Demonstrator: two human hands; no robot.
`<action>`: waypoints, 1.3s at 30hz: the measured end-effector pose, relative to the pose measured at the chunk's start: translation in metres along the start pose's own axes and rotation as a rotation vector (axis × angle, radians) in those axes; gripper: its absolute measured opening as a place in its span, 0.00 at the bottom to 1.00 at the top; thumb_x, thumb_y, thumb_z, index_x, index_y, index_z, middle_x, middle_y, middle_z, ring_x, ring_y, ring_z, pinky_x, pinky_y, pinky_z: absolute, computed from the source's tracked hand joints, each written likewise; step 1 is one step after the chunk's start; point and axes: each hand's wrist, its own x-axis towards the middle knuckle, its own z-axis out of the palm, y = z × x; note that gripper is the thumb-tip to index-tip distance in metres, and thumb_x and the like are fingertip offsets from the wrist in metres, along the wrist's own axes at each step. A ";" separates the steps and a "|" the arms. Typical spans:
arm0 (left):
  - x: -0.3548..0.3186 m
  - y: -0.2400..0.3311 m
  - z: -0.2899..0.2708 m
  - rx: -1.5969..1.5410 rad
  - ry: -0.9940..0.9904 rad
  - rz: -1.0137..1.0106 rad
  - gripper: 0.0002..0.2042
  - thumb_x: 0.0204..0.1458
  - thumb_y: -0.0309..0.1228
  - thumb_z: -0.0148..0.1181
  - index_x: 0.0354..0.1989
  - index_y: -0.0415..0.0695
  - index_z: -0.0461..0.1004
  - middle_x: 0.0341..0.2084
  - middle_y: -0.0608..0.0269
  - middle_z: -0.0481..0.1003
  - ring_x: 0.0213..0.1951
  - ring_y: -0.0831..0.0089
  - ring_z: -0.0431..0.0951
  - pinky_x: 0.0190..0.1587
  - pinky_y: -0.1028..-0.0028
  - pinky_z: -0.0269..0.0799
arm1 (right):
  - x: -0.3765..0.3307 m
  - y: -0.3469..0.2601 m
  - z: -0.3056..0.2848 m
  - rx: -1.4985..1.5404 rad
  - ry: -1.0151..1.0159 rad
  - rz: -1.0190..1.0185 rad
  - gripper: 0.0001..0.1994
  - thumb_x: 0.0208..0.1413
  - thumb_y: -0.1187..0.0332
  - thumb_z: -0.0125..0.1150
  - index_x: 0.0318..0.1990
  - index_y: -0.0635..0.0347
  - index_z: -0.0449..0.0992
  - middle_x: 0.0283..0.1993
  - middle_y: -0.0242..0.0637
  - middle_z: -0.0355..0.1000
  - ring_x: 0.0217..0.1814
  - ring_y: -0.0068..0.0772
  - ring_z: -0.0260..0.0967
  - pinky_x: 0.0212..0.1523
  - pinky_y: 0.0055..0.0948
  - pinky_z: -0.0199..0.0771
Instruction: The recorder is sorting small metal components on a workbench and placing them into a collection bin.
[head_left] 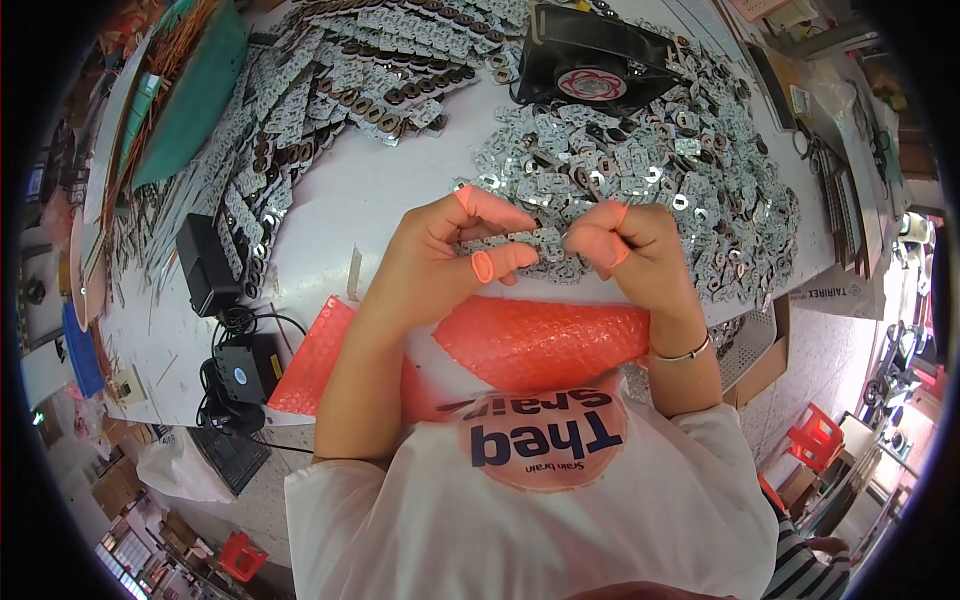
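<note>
While both hands pinch one strip of small metal plates (515, 241) above the counter (350, 200), left hand (440, 265) and right hand (630, 245) look mid-snap; next bend likely needs firm grip at the joint.

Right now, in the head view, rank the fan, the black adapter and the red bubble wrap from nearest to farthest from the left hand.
1. Red bubble wrap: just below the left hand.
2. Black adapter: to the left, at the table's near-left part.
3. Fan: far side of the table, up and right.
</note>
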 end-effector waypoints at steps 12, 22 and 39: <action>0.000 -0.002 -0.007 0.268 -0.046 0.066 0.11 0.44 0.19 0.64 0.36 0.38 0.72 0.32 0.63 0.74 0.33 0.79 0.75 0.29 0.80 0.75 | 0.003 0.005 0.003 -0.161 -0.050 -0.054 0.04 0.48 0.73 0.63 0.28 0.64 0.77 0.20 0.33 0.71 0.19 0.20 0.65 0.20 0.19 0.62; 0.002 -0.005 0.005 -0.072 0.001 -0.040 0.09 0.46 0.19 0.63 0.35 0.38 0.70 0.30 0.63 0.74 0.30 0.78 0.74 0.30 0.78 0.73 | 0.002 0.004 0.005 -0.215 -0.060 -0.046 0.07 0.53 0.71 0.59 0.28 0.65 0.71 0.18 0.29 0.65 0.17 0.20 0.58 0.18 0.19 0.56; 0.004 -0.007 0.015 0.460 0.099 0.585 0.09 0.45 0.18 0.60 0.35 0.40 0.72 0.31 0.59 0.75 0.32 0.72 0.77 0.35 0.76 0.73 | -0.005 0.008 0.017 -0.043 0.123 0.032 0.10 0.60 0.64 0.51 0.31 0.60 0.69 0.17 0.22 0.58 0.17 0.12 0.52 0.17 0.15 0.50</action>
